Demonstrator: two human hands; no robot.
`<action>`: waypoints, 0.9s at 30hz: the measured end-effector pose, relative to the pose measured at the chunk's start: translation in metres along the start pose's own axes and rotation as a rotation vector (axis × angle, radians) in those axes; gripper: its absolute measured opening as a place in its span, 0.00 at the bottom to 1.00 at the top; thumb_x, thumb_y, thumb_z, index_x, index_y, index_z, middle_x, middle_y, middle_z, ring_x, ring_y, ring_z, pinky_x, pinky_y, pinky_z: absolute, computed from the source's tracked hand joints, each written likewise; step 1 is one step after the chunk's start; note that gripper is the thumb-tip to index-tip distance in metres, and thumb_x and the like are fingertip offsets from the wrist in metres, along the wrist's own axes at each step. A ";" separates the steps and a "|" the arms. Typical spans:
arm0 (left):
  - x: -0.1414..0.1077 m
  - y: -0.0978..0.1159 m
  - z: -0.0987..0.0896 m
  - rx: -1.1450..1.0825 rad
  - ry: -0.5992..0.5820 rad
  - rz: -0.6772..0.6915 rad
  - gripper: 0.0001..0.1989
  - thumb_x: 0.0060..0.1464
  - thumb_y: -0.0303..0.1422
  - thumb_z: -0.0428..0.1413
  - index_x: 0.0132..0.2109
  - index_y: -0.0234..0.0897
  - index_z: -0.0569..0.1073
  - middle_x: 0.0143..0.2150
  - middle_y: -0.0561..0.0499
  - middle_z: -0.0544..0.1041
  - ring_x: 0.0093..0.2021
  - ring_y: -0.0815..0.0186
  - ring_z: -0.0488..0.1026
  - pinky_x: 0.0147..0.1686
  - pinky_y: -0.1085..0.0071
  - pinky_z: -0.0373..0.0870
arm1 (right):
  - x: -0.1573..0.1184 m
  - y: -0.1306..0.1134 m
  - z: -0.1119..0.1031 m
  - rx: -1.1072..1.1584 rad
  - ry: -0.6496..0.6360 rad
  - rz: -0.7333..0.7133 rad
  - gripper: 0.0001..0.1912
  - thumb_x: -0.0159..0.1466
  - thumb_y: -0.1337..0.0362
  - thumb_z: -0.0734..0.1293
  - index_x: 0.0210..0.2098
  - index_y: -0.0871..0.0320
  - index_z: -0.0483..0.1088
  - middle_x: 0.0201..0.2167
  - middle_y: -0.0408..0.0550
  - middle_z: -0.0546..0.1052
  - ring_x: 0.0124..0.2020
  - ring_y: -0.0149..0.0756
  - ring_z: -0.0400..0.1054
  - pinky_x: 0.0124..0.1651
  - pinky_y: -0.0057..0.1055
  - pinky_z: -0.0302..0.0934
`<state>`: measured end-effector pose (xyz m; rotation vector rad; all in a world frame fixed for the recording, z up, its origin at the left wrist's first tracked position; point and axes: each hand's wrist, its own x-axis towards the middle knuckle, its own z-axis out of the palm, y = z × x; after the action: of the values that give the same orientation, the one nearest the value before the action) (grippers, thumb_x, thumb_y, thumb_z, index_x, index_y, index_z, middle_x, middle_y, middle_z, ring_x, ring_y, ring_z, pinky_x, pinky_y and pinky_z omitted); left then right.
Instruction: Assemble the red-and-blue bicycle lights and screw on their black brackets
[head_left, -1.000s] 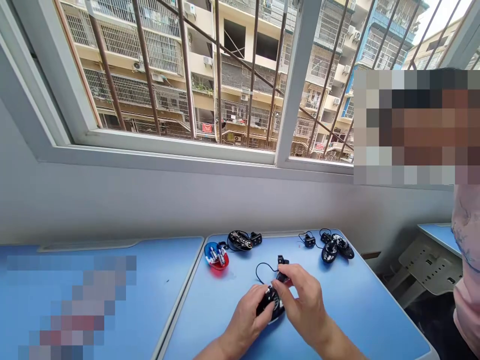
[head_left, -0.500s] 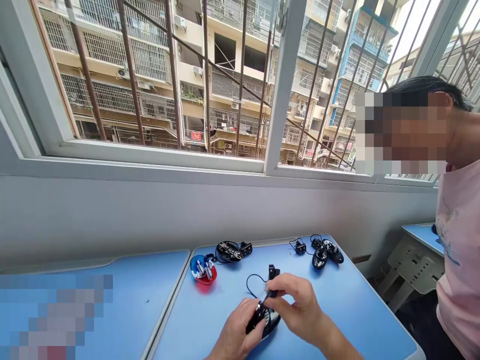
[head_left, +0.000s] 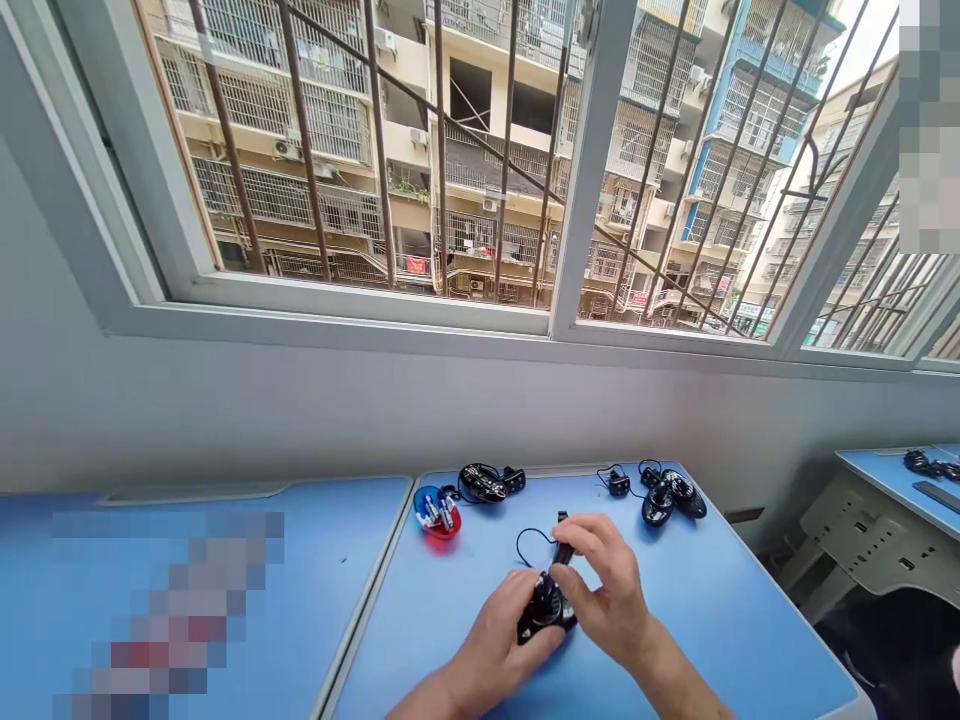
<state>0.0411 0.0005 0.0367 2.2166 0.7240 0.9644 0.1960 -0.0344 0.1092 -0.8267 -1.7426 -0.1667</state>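
A glossy black oval device (head_left: pixel 546 612) rests low over the blue table, its top facing me. My left hand (head_left: pixel 501 632) is closed around its left side, thumb along the near edge. A narrow black piece (head_left: pixel 564 553) rises from the device's far end, and a thin black cord (head_left: pixel 529 532) loops out to its left. My right hand (head_left: pixel 606 585) has its fingers and thumb bent around this piece. The fingers partly hide both the piece and the device's right side, so I cannot make out the exact joint.
On the blue table (head_left: pixel 675 620) a blue-and-red bowl (head_left: pixel 427 498) holds several batteries. Behind it lies another black oval device (head_left: pixel 484 483) with a corded block. More black corded devices (head_left: pixel 673 497) lie at the back right. A second desk (head_left: pixel 870 470) stands at the right.
The view has swung right, and the person in pink has mostly left it. My right thumb has moved closer to the device's top, and my left hand has spread further around its side.
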 end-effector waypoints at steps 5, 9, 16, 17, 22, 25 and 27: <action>-0.001 0.005 -0.006 -0.001 -0.055 -0.096 0.09 0.46 0.32 0.56 0.38 0.37 0.71 0.36 0.49 0.74 0.36 0.60 0.68 0.36 0.68 0.68 | 0.003 0.003 -0.003 0.003 0.046 0.069 0.11 0.64 0.68 0.65 0.46 0.54 0.72 0.31 0.46 0.73 0.29 0.33 0.69 0.28 0.29 0.69; -0.002 0.000 -0.008 -0.034 -0.111 -0.170 0.12 0.47 0.35 0.57 0.40 0.37 0.73 0.37 0.50 0.75 0.37 0.60 0.69 0.37 0.69 0.67 | 0.004 0.006 -0.003 0.060 0.022 0.089 0.13 0.65 0.69 0.65 0.48 0.54 0.72 0.31 0.47 0.75 0.30 0.33 0.71 0.30 0.28 0.72; -0.005 -0.012 -0.003 -0.072 -0.140 -0.180 0.15 0.46 0.35 0.57 0.43 0.37 0.73 0.40 0.50 0.76 0.38 0.60 0.69 0.38 0.70 0.68 | 0.010 0.006 -0.007 0.232 -0.101 0.142 0.14 0.65 0.68 0.66 0.49 0.52 0.74 0.32 0.47 0.78 0.31 0.33 0.72 0.31 0.28 0.71; -0.005 -0.012 -0.003 -0.073 -0.146 -0.182 0.15 0.46 0.34 0.57 0.43 0.37 0.73 0.39 0.51 0.76 0.38 0.60 0.69 0.38 0.70 0.68 | 0.013 0.007 -0.009 0.281 -0.143 0.155 0.13 0.65 0.67 0.67 0.48 0.52 0.74 0.32 0.47 0.79 0.31 0.33 0.72 0.31 0.28 0.71; -0.004 -0.005 -0.009 -0.114 -0.174 -0.182 0.16 0.45 0.32 0.56 0.44 0.36 0.73 0.41 0.49 0.75 0.40 0.59 0.69 0.41 0.68 0.68 | 0.022 0.015 -0.012 0.527 -0.354 0.250 0.11 0.64 0.59 0.68 0.45 0.53 0.76 0.33 0.46 0.80 0.31 0.32 0.74 0.31 0.27 0.72; -0.003 -0.004 -0.009 -0.125 -0.163 -0.190 0.16 0.46 0.33 0.56 0.44 0.36 0.72 0.41 0.49 0.75 0.39 0.59 0.69 0.40 0.68 0.68 | 0.017 0.014 -0.003 0.450 -0.239 0.267 0.11 0.66 0.62 0.66 0.48 0.54 0.73 0.35 0.46 0.80 0.32 0.32 0.75 0.33 0.28 0.74; -0.002 -0.004 -0.008 -0.128 -0.160 -0.194 0.14 0.46 0.34 0.55 0.42 0.36 0.72 0.38 0.50 0.75 0.37 0.60 0.68 0.38 0.69 0.67 | 0.010 0.010 0.005 0.278 -0.097 0.198 0.12 0.66 0.68 0.63 0.49 0.54 0.70 0.36 0.47 0.79 0.33 0.32 0.74 0.34 0.29 0.73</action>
<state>0.0329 0.0045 0.0369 2.0428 0.7650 0.7085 0.1964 -0.0199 0.1135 -0.8061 -1.7134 0.2469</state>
